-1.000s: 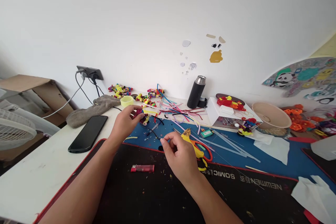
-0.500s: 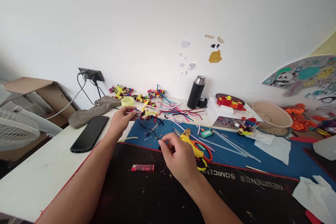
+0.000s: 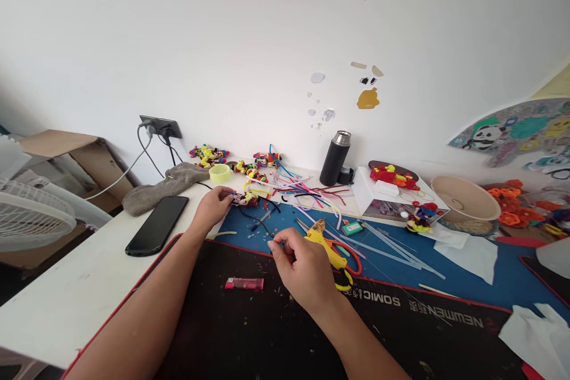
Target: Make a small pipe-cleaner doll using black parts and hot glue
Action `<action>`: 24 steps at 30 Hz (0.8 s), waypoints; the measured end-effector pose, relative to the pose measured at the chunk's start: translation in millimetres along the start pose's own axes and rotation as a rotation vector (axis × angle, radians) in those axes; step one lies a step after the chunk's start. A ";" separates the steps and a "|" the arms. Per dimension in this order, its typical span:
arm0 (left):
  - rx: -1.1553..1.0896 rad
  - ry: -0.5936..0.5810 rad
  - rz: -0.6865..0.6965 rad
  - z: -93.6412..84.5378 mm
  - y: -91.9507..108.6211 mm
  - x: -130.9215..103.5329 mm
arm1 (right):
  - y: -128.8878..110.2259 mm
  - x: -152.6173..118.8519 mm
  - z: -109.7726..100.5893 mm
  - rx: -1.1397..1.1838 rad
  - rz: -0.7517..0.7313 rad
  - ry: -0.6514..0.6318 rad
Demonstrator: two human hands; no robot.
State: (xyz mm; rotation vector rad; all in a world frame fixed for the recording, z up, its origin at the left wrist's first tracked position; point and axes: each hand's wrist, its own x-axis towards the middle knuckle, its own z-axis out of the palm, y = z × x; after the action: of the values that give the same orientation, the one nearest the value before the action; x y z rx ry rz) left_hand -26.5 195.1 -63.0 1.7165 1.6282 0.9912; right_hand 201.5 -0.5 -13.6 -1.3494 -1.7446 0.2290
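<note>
My left hand (image 3: 214, 209) reaches to the left back of the blue mat, its fingers closed on one end of a small pipe-cleaner doll (image 3: 246, 198) in pink, yellow and dark red. The doll lies low at the mat's far edge. My right hand (image 3: 305, 264) hovers over the front of the mat, thumb and forefinger pinched together; anything between them is too small or hidden. A thin black cord (image 3: 256, 218) runs from near the doll towards my right fingertips. Just right of that hand lie a yellow glue gun (image 3: 318, 236) and scissors (image 3: 355, 260) with red-orange handles.
A red lighter (image 3: 244, 284) lies on the black mat (image 3: 249, 332). Loose pipe cleaners (image 3: 307, 187), more dolls (image 3: 208, 155) and a black flask (image 3: 335, 159) stand behind. A phone (image 3: 157, 225) is at left; glue sticks (image 3: 392, 246) and a white box (image 3: 363, 190) are at right.
The doll in my left fingers has come down flatter onto the table, and my left hand has shifted slightly. My right hand keeps its pinch in nearly the same place. The view has shifted slightly.
</note>
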 end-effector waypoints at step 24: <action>0.362 -0.730 0.644 10.3 96.0 -94.3 | 3.0 9.2 -10.1 0.438 0.378 0.109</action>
State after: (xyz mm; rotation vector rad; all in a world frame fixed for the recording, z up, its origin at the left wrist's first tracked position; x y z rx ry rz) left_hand 38.2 93.1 -2.7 2.5331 0.8124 0.2192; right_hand 210.8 4.9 -4.7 -1.3199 -1.2435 0.6918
